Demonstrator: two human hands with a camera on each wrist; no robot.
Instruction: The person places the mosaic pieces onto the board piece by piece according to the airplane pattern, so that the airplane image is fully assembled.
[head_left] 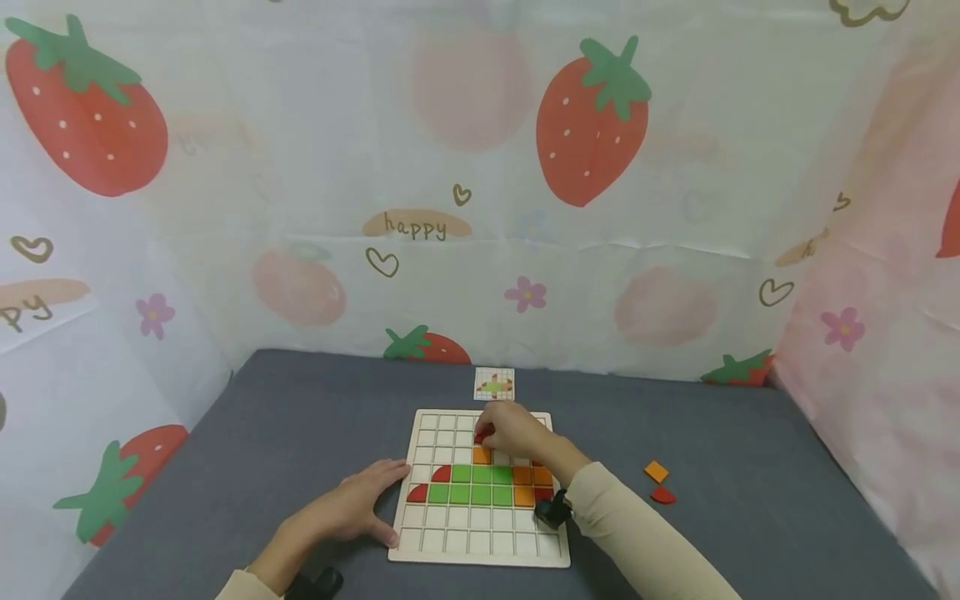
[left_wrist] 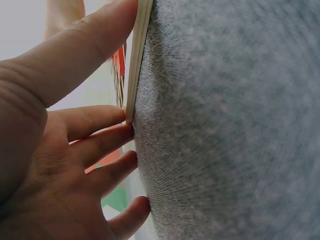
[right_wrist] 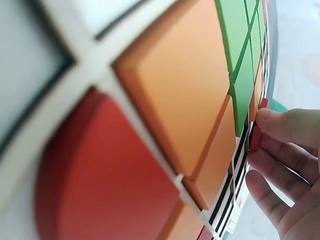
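Observation:
A pale wooden grid board lies on the table with green square tiles, orange square tiles and red rounded tiles set in its cells. My right hand is over the upper part of the board. Between thumb and fingers it pinches a red tile, just above an orange tile in the head view. My left hand rests at the board's left edge. In the left wrist view its thumb and spread fingers touch the board's side.
Behind the board lies a small pattern card with a coloured design on a grid. To the right, an orange square tile and a red rounded tile lie loose on the grey tabletop. A strawberry-print cloth hangs around the table.

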